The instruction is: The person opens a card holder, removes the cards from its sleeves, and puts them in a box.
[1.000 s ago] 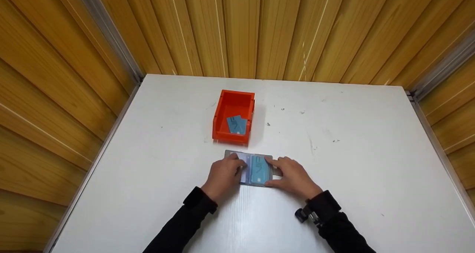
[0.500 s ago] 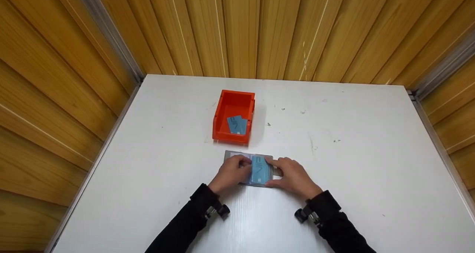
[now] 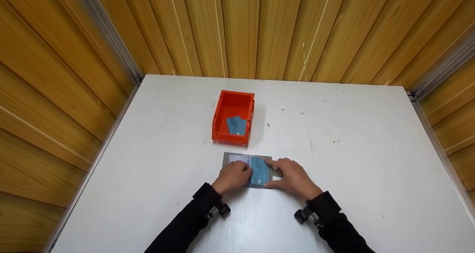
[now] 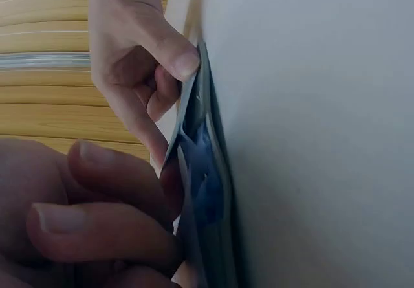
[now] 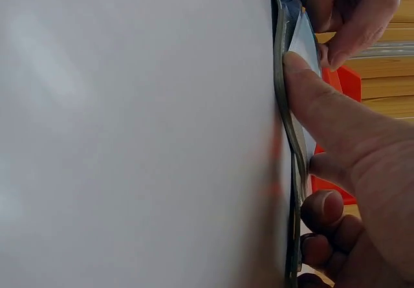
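A grey card holder [image 3: 226, 159] lies spread open on the white table, with clear plastic sleeves inside. On its right page is a light blue card [image 3: 260, 171] with dark lettering. My right hand [image 3: 295, 177] grips the card across its width, thumb at the near edge and index finger at the far edge. Curled fingers of my left hand [image 3: 233, 177] pinch the sleeves by the card's left edge and hide much of the left page. In the left wrist view, the blue sleeves [image 4: 204, 178] stand slightly apart; the left fingertips [image 4: 97, 155] bend close beside them.
Behind the holder stands a red bin [image 3: 230, 137] holding blue cards [image 3: 236, 125]. A short strap [image 3: 277, 172] sticks out from the holder's right side. Wood-panelled walls [image 3: 237, 30] border the white table [image 3: 352, 153] at the back and sides.
My left hand has shifted right across the left page to the card's left edge, then slightly nearer the body. My right hand keeps its place on the card.
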A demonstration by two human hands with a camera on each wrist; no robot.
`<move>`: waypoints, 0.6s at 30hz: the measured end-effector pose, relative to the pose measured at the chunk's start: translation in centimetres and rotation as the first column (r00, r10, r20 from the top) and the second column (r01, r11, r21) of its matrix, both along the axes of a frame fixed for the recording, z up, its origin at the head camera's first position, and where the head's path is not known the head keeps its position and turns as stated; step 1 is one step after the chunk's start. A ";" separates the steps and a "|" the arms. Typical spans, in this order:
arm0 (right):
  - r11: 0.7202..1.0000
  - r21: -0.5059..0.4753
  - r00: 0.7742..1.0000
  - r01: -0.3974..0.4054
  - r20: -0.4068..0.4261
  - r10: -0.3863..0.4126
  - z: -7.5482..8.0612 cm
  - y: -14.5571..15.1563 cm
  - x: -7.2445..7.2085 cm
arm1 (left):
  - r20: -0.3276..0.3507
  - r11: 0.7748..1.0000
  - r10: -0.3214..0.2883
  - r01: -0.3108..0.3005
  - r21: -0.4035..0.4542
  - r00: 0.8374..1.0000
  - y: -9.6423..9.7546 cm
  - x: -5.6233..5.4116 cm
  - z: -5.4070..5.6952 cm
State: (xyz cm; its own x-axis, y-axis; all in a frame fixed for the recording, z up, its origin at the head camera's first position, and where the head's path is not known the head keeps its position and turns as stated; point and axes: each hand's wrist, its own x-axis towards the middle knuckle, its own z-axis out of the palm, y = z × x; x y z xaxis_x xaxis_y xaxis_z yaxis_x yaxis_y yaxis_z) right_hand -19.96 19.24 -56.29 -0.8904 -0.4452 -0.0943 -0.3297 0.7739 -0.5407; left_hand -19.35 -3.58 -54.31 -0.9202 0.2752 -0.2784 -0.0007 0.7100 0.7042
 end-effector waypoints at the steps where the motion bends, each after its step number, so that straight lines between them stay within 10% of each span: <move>1: 1.000 -0.001 1.000 -0.001 -0.001 0.001 0.0 0.0 0.0 | -0.011 1.000 -0.012 0.012 -0.004 1.000 0.0 0.0 -0.1; 18: 1.000 0.002 1.000 -0.011 -0.021 0.011 -0.2 0.0 0.0 | -0.004 0.994 -0.002 0.003 0.111 1.000 -2.4 0.1 0.0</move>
State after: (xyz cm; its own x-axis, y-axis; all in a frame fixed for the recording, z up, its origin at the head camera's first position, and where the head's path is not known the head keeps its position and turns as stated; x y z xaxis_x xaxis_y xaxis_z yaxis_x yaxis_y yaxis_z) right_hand -19.98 19.28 -56.46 -0.8873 -0.4548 -0.0766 -0.3493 0.7711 -0.5323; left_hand -19.24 -6.03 -54.31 -0.9203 0.3067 -0.2428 0.0036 0.6272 0.7788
